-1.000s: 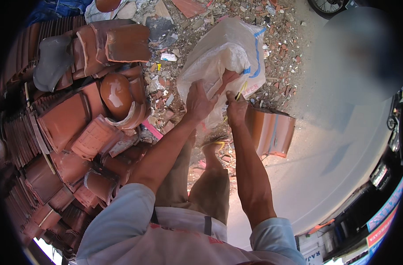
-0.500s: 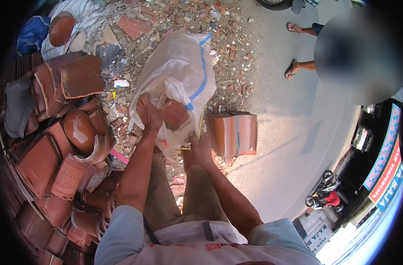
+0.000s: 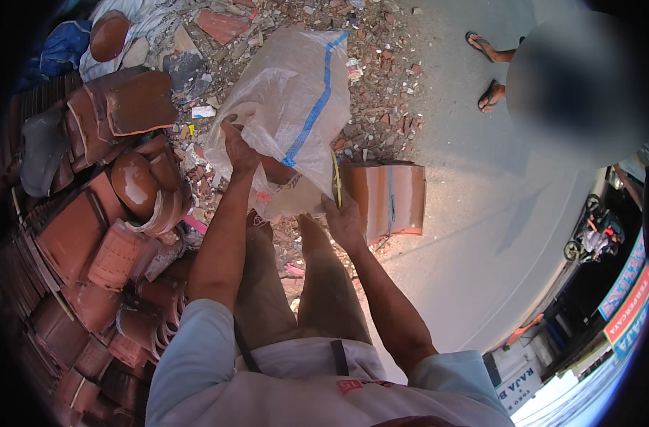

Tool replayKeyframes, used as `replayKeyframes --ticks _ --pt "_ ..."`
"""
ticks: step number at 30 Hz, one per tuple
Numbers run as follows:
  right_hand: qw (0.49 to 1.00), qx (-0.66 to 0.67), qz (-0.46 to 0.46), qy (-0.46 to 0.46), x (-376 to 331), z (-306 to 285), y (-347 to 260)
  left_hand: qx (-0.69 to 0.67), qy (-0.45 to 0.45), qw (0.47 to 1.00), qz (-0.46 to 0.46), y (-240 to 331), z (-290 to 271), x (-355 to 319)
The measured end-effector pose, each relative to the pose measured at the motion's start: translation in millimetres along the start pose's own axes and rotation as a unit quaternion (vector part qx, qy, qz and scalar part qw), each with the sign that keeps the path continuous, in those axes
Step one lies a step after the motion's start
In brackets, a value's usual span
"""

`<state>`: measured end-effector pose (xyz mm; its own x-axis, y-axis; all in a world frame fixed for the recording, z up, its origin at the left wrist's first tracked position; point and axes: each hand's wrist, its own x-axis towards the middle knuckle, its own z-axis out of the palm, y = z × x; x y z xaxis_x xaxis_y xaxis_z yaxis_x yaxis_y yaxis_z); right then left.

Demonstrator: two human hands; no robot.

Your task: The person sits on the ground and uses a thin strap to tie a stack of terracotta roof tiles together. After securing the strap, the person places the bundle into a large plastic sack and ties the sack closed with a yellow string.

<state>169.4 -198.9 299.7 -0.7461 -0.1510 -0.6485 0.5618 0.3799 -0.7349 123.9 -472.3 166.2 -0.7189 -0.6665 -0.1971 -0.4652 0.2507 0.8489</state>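
A translucent white woven sack (image 3: 296,92) with a blue stripe lies in front of me, its mouth toward me. My left hand (image 3: 240,148) grips the left side of the mouth, fingers partly hidden by the plastic. On the right, my right hand (image 3: 344,219) is closed on the sack's rim, close to a yellow strip (image 3: 336,181). Inside the mouth shows part of a reddish-brown clay piece (image 3: 277,171), probably a roof tile. Just right of the sack stands a bundle of glazed roof tiles (image 3: 388,199) with a dark tie around it.
Stacked and loose clay tiles (image 3: 68,242) fill the left side. Broken rubble (image 3: 381,92) covers the ground around the sack. A grey road (image 3: 481,213) runs on the right, where a person's sandalled feet (image 3: 489,96) stand. A blue tarp (image 3: 61,50) lies at far left.
The sack's mouth has been pulled wider, with my right hand moving right and slightly up. Less of the clay piece shows. The other person's feet have shifted.
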Motion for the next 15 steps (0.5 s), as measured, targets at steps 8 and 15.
replayKeyframes --ticks 8,15 --pt "0.999 0.036 -0.005 0.002 4.5 -4.6 -6.2 0.36 -0.102 0.919 0.123 -32.0 6.4 -20.7" --pt "0.999 0.012 0.037 0.024 22.5 -25.8 -11.0 0.013 0.036 0.997 -0.064 -12.5 4.0 -28.7"
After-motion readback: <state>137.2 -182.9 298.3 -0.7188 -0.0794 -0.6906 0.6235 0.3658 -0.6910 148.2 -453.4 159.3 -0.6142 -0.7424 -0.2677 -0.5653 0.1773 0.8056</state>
